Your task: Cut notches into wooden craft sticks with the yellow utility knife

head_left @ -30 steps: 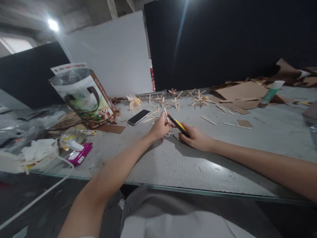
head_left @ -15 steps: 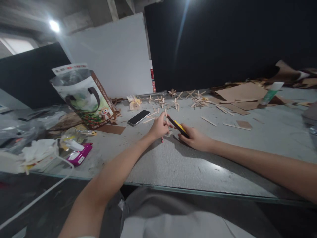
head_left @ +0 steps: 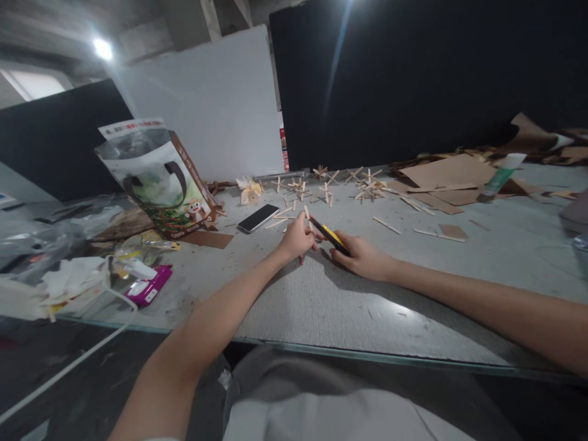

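Observation:
My left hand [head_left: 296,237] is closed around a thin wooden stick [head_left: 306,212] that stands upright above the grey table [head_left: 321,300]. My right hand [head_left: 362,257] rests on the table just to the right, gripping a yellow and black utility knife [head_left: 329,235]. The knife's tip points left and meets the stick near my left fingers. A small red thing shows under my left hand; I cannot make it out.
A black phone [head_left: 258,218] lies behind my left hand. Several wooden stick pieces and crosses [head_left: 321,187] lie further back. A printed bag [head_left: 156,177] stands at the left, cardboard sheets [head_left: 448,174] and a green tube [head_left: 498,176] at the right. A magenta packet [head_left: 147,286] lies near the front edge.
Both hands stay almost where they were; the stick and knife tip have shifted only slightly. The view has drifted a little.

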{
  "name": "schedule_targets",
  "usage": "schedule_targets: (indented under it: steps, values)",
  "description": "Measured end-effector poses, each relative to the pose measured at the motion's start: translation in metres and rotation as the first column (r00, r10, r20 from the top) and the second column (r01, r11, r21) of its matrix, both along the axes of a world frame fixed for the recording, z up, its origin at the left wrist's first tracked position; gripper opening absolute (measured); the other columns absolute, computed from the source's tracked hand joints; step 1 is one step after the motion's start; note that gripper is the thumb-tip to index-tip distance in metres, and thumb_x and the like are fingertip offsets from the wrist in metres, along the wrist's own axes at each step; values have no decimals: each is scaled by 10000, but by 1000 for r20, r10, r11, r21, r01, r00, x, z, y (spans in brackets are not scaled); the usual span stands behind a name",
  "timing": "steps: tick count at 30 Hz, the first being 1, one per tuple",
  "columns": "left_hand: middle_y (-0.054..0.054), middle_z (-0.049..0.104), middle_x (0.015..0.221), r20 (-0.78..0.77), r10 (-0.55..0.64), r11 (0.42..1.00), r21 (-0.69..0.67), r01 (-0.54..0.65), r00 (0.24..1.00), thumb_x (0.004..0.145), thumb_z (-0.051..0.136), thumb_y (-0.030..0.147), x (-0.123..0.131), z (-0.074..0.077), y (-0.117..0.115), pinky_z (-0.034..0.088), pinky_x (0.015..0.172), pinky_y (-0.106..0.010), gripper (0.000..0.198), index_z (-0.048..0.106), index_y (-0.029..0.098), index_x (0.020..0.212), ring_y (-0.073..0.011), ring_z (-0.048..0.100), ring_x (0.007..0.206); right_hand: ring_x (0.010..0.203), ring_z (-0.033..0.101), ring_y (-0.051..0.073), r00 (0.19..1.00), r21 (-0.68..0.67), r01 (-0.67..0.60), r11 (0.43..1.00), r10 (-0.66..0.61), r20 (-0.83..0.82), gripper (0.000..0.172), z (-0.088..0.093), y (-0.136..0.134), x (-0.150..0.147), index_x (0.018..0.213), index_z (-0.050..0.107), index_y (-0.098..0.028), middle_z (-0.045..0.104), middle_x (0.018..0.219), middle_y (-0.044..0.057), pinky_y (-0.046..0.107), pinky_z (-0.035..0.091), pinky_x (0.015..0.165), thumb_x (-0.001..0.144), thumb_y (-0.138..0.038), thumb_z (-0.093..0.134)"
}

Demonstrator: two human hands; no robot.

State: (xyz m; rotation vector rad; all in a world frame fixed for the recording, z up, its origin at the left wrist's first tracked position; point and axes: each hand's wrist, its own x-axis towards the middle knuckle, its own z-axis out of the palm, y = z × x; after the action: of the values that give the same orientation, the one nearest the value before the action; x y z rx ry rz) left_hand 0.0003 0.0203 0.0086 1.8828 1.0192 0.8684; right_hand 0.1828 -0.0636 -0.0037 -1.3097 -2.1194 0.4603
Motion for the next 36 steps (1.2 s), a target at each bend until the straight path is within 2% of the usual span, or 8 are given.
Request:
schedule_targets:
  steps: [3, 12, 21, 36]
  values:
    - [10, 731, 746, -6, -9, 1000, -1, 9, 1000, 774, 523, 27, -2, 0, 0, 388, 352, -155, 406, 473, 200, 1138, -129, 646, 454, 606, 523, 186, 1000, -2, -1, 1000, 1, 7, 329, 1, -1, 0, 1119, 574, -162, 575, 693, 10, 298, 371, 599, 938, -403, 444]
    - [25, 704, 686, -4, -9, 999, 35, 9, 1000, 740, 522, 7, -4, -1, 7, 483, 461, -189, 430, 528, 177, 1135, -124, 647, 468, 595, 514, 186, 1000, 0, 4, 1000, -4, 12, 306, 2, -1, -1, 1072, 564, -176, 569, 683, 10, 297, 361, 591, 932, -423, 448]
    - [10, 716, 734, -30, 6, 1000, 23, -5, 1000, 751, 558, 34, -3, -1, 4, 404, 386, -148, 434, 513, 194, 1152, -120, 643, 476, 602, 525, 182, 1000, 5, 7, 1000, -8, 24, 321, 1, 0, 1, 1115, 579, -160, 594, 703, 18, 295, 372, 596, 946, -402, 455]
    - [12, 714, 741, -33, -6, 999, 48, 8, 999, 744, 550, 42, -3, -7, 8, 419, 393, -168, 419, 482, 209, 1123, -125, 630, 473, 617, 524, 188, 1000, -12, 10, 1000, -10, 25, 349, 2, 0, 0, 1129, 582, -153, 600, 712, 24, 301, 373, 605, 945, -426, 463]
